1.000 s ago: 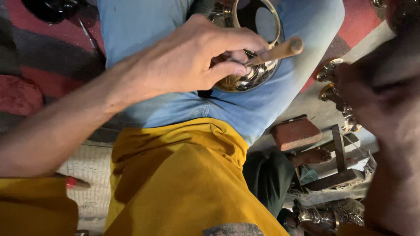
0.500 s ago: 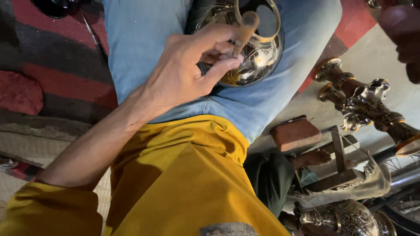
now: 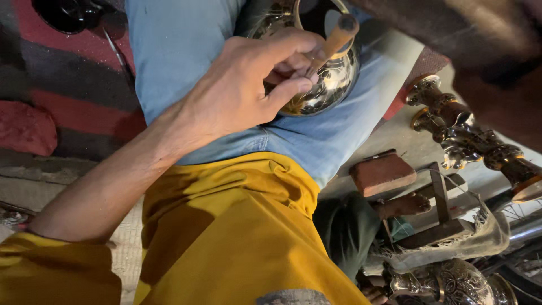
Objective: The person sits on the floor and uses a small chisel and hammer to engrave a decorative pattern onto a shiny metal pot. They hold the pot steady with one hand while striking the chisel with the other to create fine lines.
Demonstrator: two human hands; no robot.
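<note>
My left hand [image 3: 248, 93] reaches in from the lower left, arm bare below a yellow sleeve. It grips a small tool with a round wooden handle [image 3: 337, 37], thumb and fingers closed around it, the tip pressed against a shiny engraved brass vessel [image 3: 330, 85]. The vessel rests on my lap on blue jeans [image 3: 180, 51]. My right hand [image 3: 497, 62] is only a dark blur at the top right, above an ornate brass stem [image 3: 460, 135]; I cannot tell whether it holds anything.
A red brick [image 3: 383, 172] and a metal stand [image 3: 440, 203] lie to the right, with another person's bare foot [image 3: 403, 204] beside them. An engraved silver vessel [image 3: 451, 282] sits at the bottom right. Red cloth [image 3: 25, 127] lies at the left.
My left hand has turned the tool so its wooden handle points up instead of to the right. My right hand has moved from the right edge up to the top right.
</note>
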